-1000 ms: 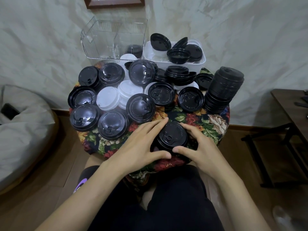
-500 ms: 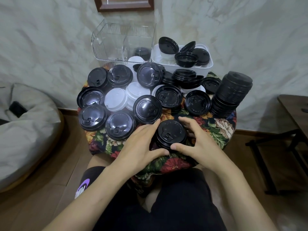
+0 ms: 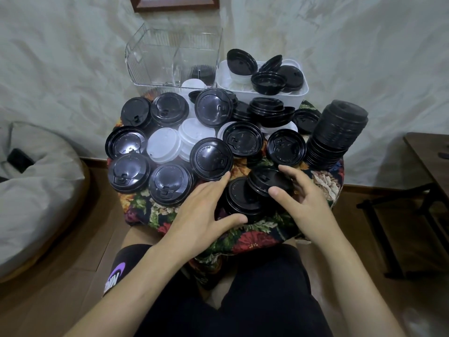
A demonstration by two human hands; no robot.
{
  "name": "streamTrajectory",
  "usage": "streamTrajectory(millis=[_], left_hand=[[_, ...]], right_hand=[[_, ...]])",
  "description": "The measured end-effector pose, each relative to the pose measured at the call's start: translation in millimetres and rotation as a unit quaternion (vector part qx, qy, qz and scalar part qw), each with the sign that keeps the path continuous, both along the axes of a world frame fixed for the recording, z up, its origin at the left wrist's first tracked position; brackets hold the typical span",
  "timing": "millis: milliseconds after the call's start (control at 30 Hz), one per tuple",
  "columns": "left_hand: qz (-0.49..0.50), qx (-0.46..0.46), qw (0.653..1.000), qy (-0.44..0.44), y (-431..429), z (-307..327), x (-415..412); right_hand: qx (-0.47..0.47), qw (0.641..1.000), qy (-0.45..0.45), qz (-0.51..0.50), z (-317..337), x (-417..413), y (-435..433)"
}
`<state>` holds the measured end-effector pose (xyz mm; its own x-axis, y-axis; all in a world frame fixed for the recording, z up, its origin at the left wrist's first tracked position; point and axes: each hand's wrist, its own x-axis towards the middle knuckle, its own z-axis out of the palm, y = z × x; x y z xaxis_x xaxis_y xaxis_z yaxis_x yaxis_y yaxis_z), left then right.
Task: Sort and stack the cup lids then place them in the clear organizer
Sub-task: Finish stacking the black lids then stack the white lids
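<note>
Near the front edge of the small round table sits a short stack of black lids (image 3: pixel 239 200). My left hand (image 3: pixel 201 212) curls around its left side, thumb against the front. My right hand (image 3: pixel 301 200) grips the top black lid (image 3: pixel 264 182) between thumb and fingers, tilted up and shifted right off the stack. Several black lids (image 3: pixel 211 158) and white lids (image 3: pixel 164 145) lie scattered across the floral cloth (image 3: pixel 250 239). The clear organizer (image 3: pixel 155 59) stands at the back left, with a few dark lids in its right compartment.
A white bin (image 3: pixel 279 96) with black and white lids sits at the back right. A tall leaning stack of black lids (image 3: pixel 337 135) stands at the table's right edge. A grey beanbag (image 3: pixel 36 190) is on the left, a dark wooden table (image 3: pixel 430 161) on the right.
My right hand has lifted the top lid off the stack and tilted it to the right. My left hand stays around the stack.
</note>
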<state>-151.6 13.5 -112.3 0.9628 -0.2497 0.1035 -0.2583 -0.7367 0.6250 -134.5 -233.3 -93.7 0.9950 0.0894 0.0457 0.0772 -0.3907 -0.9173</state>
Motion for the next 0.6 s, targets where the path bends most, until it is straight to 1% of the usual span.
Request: streamTrajectory(millis=[133,233,367,500,600], left_hand=[[0.014,-0.001,1.000,-0.018,-2,2,-1],[0.032,-0.020,0.999,-0.027,-4,3,-2],[0.044,-0.034,0.998,-0.015,-6,5,-4],[0.061,-0.031,0.998,0.010,-5,5,-4],[0.059,-0.033,0.998,0.011,-5,4,-5]], right_hand=[[-0.039,0.999,-0.013,0.007,-2,-2,4],[-0.084,0.996,-0.021,0.033,-2,-5,14],[-0.147,0.987,-0.020,0.064,-1,-10,24],[-0.152,0.984,-0.008,0.096,2,-15,23],[-0.147,0.985,-0.013,0.094,1,-16,20]])
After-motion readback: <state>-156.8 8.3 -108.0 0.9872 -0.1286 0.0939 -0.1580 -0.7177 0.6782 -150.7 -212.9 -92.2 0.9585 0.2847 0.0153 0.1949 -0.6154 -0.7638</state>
